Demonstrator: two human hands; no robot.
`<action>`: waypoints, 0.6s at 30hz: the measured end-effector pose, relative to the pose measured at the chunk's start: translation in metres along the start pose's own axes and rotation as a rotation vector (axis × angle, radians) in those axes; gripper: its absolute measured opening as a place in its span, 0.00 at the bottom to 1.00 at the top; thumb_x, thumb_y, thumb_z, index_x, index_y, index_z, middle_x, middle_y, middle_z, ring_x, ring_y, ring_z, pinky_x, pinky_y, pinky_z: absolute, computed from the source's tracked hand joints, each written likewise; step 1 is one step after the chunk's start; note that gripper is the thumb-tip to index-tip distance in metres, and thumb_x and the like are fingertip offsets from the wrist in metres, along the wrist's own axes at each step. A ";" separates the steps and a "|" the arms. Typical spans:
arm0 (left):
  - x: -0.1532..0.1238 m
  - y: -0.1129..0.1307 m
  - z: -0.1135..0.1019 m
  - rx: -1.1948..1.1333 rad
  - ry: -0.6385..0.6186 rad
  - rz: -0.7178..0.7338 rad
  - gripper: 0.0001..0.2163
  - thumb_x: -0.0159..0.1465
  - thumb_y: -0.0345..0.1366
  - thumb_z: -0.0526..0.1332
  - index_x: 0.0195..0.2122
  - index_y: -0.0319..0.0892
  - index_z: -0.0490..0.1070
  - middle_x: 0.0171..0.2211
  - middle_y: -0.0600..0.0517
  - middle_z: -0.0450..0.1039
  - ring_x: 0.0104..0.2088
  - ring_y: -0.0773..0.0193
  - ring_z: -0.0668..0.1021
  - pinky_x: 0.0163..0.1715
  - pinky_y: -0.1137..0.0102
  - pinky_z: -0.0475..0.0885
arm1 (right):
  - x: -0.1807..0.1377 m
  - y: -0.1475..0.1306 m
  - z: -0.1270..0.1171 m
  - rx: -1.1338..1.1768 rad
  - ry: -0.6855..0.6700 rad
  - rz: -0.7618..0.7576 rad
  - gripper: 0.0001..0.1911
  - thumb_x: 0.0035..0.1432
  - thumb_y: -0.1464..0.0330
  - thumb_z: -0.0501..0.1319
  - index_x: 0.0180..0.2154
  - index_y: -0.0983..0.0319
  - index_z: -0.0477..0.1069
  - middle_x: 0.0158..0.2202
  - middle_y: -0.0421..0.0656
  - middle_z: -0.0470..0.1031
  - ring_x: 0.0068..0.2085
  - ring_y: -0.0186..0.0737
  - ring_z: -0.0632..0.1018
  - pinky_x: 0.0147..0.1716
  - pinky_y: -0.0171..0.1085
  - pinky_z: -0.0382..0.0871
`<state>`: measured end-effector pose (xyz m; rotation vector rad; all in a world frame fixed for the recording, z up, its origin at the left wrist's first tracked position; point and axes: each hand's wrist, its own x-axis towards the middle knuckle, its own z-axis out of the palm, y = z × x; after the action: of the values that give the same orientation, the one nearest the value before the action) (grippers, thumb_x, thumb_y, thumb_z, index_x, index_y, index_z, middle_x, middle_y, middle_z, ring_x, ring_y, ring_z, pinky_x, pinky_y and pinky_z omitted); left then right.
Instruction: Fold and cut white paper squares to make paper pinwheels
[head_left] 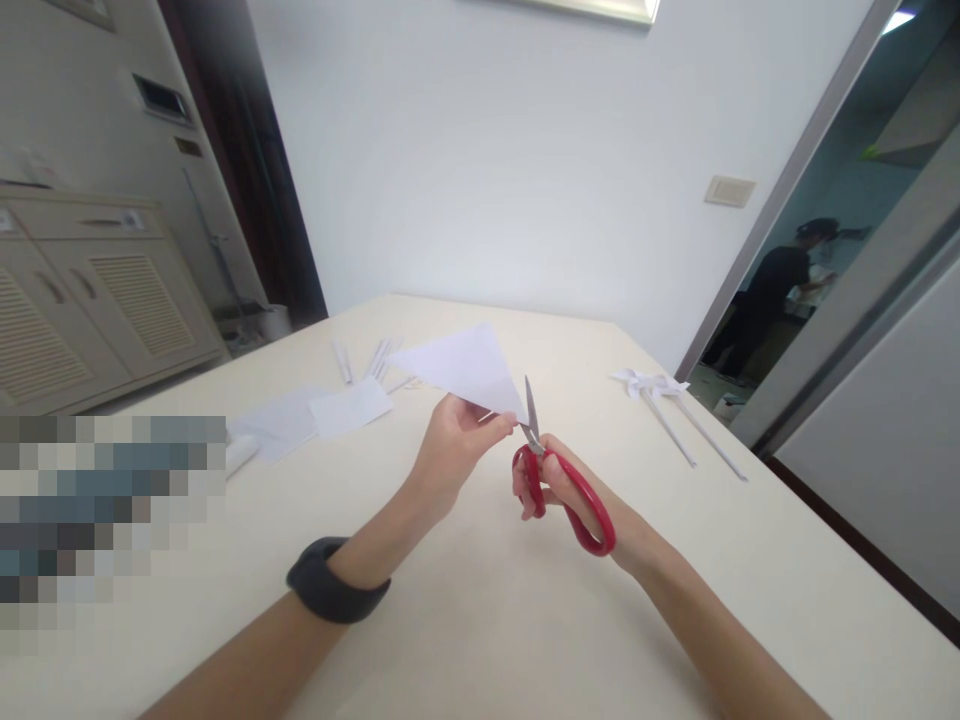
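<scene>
Likely cutting step: left grip (448,447) pinches white triangular paper (466,368), right grip (556,474) holds open red-handled metal scissors (535,447); next snip needs paper steady.

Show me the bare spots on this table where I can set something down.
Bare tabletop shows between left forearm and right forearm, between the red scissors and the pinwheels, and behind them toward the wall. Left of the held paper is crowded with flat sheets and paper rolls.
</scene>
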<state>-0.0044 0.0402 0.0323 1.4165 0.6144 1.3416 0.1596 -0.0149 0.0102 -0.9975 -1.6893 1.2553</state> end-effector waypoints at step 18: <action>0.002 -0.001 -0.001 -0.002 -0.015 -0.010 0.03 0.59 0.29 0.64 0.34 0.41 0.71 0.29 0.56 0.72 0.33 0.67 0.72 0.34 0.72 0.68 | 0.002 -0.003 0.003 0.026 0.034 -0.023 0.17 0.67 0.53 0.49 0.35 0.58 0.62 0.32 0.39 0.70 0.31 0.37 0.72 0.36 0.42 0.68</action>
<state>-0.0046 0.0426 0.0322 1.4194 0.6094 1.3218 0.1553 -0.0149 0.0131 -0.9765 -1.6501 1.2361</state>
